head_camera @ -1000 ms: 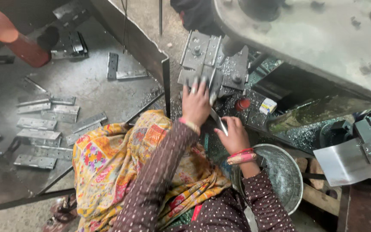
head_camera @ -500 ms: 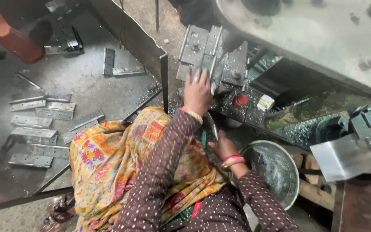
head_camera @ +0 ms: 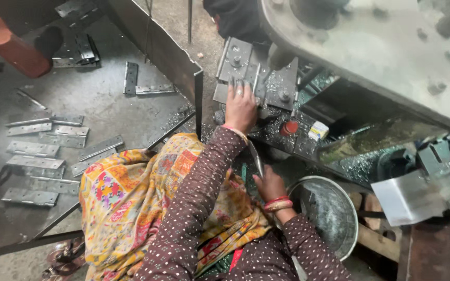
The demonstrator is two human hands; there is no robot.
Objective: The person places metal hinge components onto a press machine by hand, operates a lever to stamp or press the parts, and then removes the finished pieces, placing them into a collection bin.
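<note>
My left hand (head_camera: 240, 106) reaches forward to the grey die block (head_camera: 259, 78) of a press. It lies flat there with its fingers stretched over the metal plates. My right hand (head_camera: 269, 184), bangles on its wrist, stays low by my lap and grips a thin metal strip (head_camera: 256, 158) that points up and away from me. A round steel bowl (head_camera: 334, 205) stands just right of that hand. A patterned yellow cloth (head_camera: 131, 198) covers my lap.
Several flat grey hinge plates (head_camera: 32, 148) lie on a dark metal sheet (head_camera: 89, 99) at the left, walled by an upright steel edge (head_camera: 183, 67). The big press table (head_camera: 371, 47) overhangs at the upper right. Metal shavings, a red knob (head_camera: 288, 128) and a bent sheet piece (head_camera: 404, 200) lie nearby.
My left hand has moved forward from the die's front edge onto the die block. My right hand has dropped lower and nearer to the bowl, still holding the strip.
</note>
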